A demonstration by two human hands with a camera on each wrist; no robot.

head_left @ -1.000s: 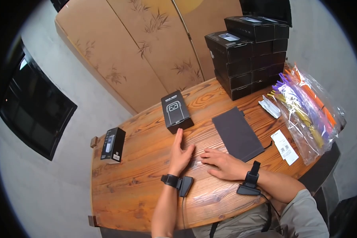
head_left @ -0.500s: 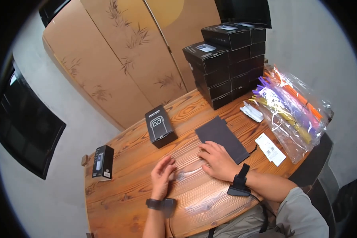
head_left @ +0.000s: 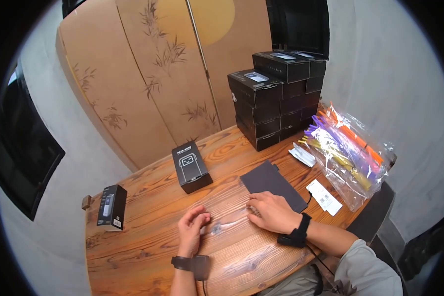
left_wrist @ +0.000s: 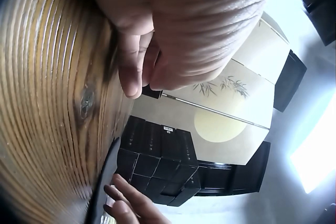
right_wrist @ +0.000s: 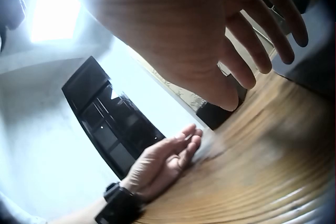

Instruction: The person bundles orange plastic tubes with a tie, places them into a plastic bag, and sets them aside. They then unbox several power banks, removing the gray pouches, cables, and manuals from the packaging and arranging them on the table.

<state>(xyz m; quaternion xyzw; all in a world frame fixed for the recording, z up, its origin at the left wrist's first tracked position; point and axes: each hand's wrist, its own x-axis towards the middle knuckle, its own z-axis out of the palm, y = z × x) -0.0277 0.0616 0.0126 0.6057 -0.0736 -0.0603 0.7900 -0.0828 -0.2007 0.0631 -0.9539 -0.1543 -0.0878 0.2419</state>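
Note:
My left hand [head_left: 188, 232] lies low at the wooden table, on its edge with the fingers loosely curled and nothing in them. In front of it stands a black box [head_left: 191, 167] with a line drawing on its lid. To the right, my right hand [head_left: 271, 212] hovers palm down by the near edge of a flat dark grey pouch [head_left: 269, 178], overlapping it in the head view. In the right wrist view its fingers [right_wrist: 257, 45] hang relaxed and spread, holding nothing. Both wrists wear black strapped cameras.
A smaller black box [head_left: 112, 207] stands at the table's left edge. Several black boxes [head_left: 276, 103] are stacked at the back. On the right lie a clear bag of coloured sticks [head_left: 348, 150], a small white packet [head_left: 302, 155] and printed white slips [head_left: 324, 197]. A folding screen [head_left: 158, 74] stands behind.
My left hand has drawn back from the box's front, its straight fingers now loosely curled. The right hand has come nearer the pouch's near edge. The head view has shifted.

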